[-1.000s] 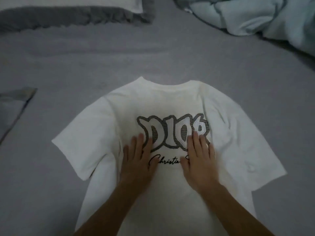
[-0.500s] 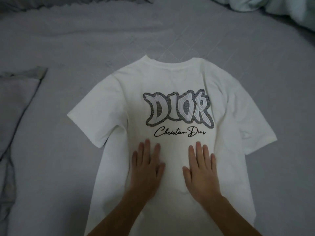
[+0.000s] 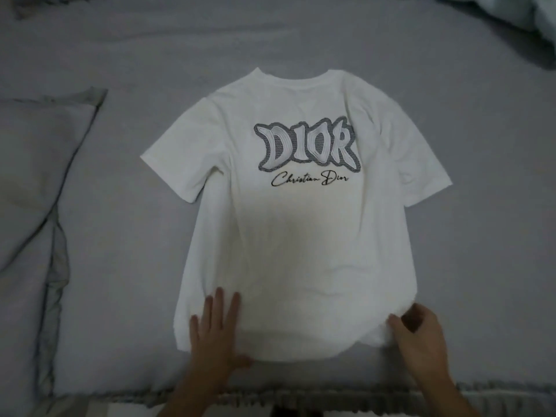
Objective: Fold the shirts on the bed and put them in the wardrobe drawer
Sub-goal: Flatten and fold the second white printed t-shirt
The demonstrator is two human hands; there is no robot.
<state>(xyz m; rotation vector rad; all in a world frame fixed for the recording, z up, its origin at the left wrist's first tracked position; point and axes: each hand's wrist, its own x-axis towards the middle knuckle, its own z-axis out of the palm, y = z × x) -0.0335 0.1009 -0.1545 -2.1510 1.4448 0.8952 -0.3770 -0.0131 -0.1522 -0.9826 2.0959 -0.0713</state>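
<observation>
Your left hand (image 3: pixel 215 332) is lying flat on the white shirt (image 3: pixel 298 236), fingers straight, pressing near the bottom hem. Your right hand (image 3: pixel 421 335) is curling its fingers and pinching the bottom right corner of the hem. The shirt is lying spread out, print side up, in the middle of the grey bed (image 3: pixel 150 70), neck pointing away from you.

It looks soft, light and floppy, so it will probably sag and wrinkle when lifted. Taking it by the hem corners or shoulders should work best.

A pillow (image 3: pixel 33 176) is sitting on the left. A blanket (image 3: pixel 535 22) is peeking in, mostly cut off. No drawer is showing, and the picture is dim and blurry.
</observation>
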